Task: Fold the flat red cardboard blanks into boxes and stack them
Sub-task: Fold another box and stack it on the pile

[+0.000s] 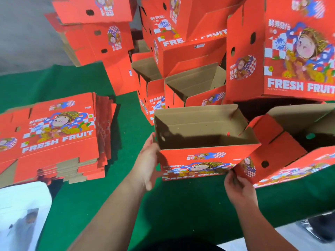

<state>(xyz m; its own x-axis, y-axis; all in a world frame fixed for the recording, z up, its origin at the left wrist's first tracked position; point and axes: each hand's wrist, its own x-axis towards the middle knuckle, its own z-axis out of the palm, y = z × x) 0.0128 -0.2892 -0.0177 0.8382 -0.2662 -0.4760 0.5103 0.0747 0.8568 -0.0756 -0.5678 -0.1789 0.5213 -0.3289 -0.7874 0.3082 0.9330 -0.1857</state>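
A folded red box [204,160] with a brown inside stands open-topped on the green table [126,127], in front of me. My left hand [147,160] presses flat against its left side, fingers straight. My right hand [239,187] grips the box's lower right corner, fingers curled round the edge. A stack of flat red blanks [54,138] printed FRESH FRUIT lies at the left. Folded boxes [197,86] stand behind, some stacked high [282,51].
Another open box [290,142] lies tilted at the right, touching the held one. More red boxes [97,37] are piled at the back left. A white sheet [21,214] lies at the near left corner. Grey floor shows beyond the table.
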